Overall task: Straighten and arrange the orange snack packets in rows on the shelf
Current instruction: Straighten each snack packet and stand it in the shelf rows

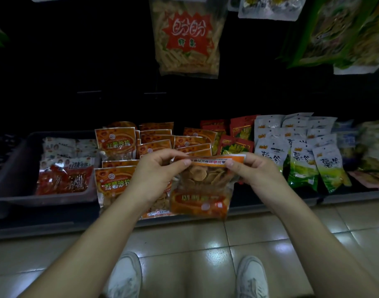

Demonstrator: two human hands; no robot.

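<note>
My left hand and right hand each pinch the upper seam of one orange snack packet between thumb and forefinger, holding it just in front of the shelf. Its print hangs upside down and blurred, so I cannot read it. Beyond and left of my left hand, stacked orange packets overlap in three columns. I count at least ten, most showing only a top edge, and the front ones read 红薯沙拉. Beyond my right hand stand about a dozen white-and-green packets, the rear ones half hidden. Far left of my left hand, a grey tray holds red packs with unclear writing. Above both hands, a hanging bag reads 盼盼, its top cut off.
</note>
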